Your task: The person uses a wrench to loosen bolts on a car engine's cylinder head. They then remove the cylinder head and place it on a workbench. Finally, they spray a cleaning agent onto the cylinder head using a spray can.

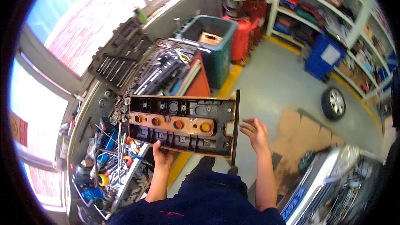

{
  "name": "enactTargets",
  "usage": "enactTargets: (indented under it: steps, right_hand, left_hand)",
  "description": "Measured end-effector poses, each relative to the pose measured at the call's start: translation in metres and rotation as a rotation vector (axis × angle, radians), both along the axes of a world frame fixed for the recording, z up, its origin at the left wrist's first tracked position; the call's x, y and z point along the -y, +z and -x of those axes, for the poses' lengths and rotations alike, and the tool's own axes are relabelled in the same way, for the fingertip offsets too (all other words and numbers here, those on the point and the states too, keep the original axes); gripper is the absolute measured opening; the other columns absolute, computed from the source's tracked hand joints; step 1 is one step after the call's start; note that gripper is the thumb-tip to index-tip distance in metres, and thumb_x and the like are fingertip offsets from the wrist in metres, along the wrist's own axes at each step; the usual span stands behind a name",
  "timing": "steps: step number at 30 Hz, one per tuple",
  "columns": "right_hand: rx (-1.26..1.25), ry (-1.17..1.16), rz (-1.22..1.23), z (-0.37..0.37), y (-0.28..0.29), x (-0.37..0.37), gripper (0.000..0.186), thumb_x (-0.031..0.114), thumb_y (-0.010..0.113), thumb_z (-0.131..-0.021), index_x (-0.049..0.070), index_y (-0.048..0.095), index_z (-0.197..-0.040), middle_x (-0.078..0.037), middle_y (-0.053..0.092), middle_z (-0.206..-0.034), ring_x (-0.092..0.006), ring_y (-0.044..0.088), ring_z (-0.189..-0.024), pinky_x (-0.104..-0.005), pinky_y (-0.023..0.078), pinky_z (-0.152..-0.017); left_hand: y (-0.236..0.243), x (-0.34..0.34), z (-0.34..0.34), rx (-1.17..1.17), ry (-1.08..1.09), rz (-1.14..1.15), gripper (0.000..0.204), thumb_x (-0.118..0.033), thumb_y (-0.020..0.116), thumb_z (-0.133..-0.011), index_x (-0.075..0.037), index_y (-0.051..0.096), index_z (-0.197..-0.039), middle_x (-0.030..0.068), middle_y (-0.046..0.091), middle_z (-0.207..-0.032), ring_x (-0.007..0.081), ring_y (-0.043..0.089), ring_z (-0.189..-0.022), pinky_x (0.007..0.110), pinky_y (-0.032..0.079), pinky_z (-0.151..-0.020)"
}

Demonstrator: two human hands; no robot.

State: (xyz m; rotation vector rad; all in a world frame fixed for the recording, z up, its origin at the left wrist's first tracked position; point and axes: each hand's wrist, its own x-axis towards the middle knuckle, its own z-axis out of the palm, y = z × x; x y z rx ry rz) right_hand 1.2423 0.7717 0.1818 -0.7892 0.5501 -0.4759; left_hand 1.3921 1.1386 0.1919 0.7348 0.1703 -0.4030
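Left fingers (157, 146): clamped on the engine cover's (187, 124) near edge, bearing its weight, I judge.
Right fingers (254, 125): apart, empty (just beside).
Engine cover: hollow side facing me.

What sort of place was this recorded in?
Probably a vehicle repair workshop. The left hand holds what looks like an engine cover, an open tool case with wrenches lies ahead to the left, and a wheel with its tyre is off to the right.
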Motion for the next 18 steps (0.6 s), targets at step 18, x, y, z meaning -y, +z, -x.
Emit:
enactTargets:
  steps: [18]
  right_hand:
    - [-0.625,-0.173,-0.302,-0.029,-0.276,0.167,0.065,0.042,0.050,-0.107,0.000,0.035,-0.155,-0.024,0.040,-0.160,-0.0426,0.044,-0.144,-0.0569,0.045,-0.118]
  left_hand:
    - [-0.058,0.071,-0.323,-0.111,0.706,0.028,0.055,-0.024,0.072,-0.095,0.000,0.046,-0.138,0.0196,0.049,-0.135,0.0438,0.045,-0.139,0.063,0.045,-0.119]
